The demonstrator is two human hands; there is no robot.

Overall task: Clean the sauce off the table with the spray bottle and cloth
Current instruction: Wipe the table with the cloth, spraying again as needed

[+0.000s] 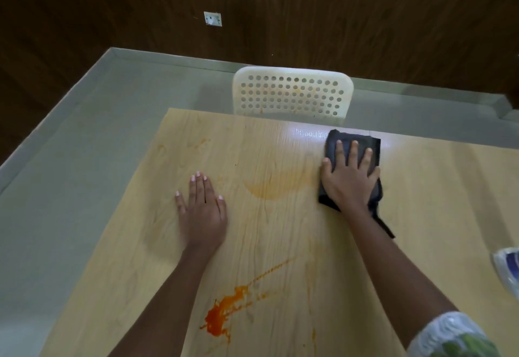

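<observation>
Both forearms are bare. The left hand (202, 210) has pale pink polished nails. At the right arm's upper end sits a white sleeve (452, 337) with green print.

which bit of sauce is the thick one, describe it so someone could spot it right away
Start at the light wooden table, then come to its near edge, beside the left forearm. The thick sauce splat is bright, solid orange-red with a streak trailing right, unlike the pale, wiped-out smear between the hands.

I'm seeing a pale wood-grain worktop (280, 230), smooth and glossy, glaring white beside the dark matt cloth (351, 148). Behind the worktop, a cream perforated plastic chair back (292, 95). Near its front edge, wet-looking orange sauce (222, 314).
</observation>
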